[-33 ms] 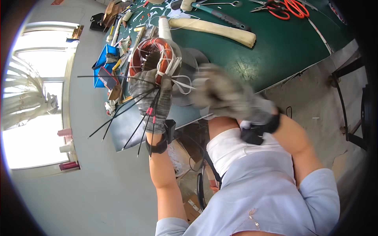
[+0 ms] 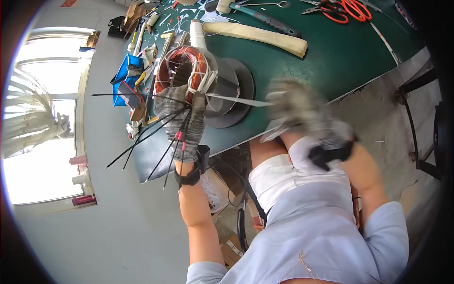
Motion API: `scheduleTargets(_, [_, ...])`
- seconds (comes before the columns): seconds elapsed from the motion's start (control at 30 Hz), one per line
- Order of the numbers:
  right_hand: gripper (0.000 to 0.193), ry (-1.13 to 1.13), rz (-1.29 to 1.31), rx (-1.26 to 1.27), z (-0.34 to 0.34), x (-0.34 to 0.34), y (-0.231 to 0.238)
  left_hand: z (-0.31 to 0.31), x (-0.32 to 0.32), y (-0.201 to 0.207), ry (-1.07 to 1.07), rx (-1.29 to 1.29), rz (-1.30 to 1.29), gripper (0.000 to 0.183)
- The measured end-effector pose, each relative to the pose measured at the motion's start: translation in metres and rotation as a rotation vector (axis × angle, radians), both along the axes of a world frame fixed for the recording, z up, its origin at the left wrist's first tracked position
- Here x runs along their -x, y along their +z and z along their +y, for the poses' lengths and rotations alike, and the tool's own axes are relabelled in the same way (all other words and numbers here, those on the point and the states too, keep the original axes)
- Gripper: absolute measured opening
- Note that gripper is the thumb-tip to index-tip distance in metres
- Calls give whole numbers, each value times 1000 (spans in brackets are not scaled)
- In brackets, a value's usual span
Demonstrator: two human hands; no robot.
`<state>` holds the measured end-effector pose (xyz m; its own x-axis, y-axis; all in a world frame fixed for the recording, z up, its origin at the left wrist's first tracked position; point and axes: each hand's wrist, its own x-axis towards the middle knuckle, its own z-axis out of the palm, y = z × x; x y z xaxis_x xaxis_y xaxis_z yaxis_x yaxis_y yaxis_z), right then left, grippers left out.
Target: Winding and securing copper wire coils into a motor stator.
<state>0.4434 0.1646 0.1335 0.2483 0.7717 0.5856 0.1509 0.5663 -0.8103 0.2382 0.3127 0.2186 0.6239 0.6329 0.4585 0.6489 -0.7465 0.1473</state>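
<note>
A motor stator lies on its side on a dark round base, its copper winding laced with white tape facing left. My gloved left hand grips the lower edge of the winding, fingers closed around it. Black lead wires, some with pink sleeves, fan out from under that hand. From the winding a white tape stretches taut to my gloved right hand. Motion blurs the right hand, but the tape runs into it. A loose white end hangs below that hand.
A white thread cone stands behind the stator. On the green table lie a pale wooden handle, a mallet and orange-handled scissors. A blue bin sits at the left.
My right hand has moved right, away from the stator. The tape, slack and looped before, is now pulled straight. My left hand stays on the winding.
</note>
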Motion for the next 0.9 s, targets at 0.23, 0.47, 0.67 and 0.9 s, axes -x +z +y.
scheduleTargets(0.23, [21,-213,81,493,-82,-84,-14,4,-7,-4,-120,-98,-72,18])
scheduleTargets(0.47, [27,-544,-64,587,-82,-131,-38,16,-6,-7,-206,-273,-58,22])
scheduleTargets(0.67, [34,-573,-641,303,-30,-40,16,18,3,-9,-146,-300,-16,36])
scheduleTargets(0.9, [27,-289,-142,118,45,41,26,32,50,47,-362,137,314,54])
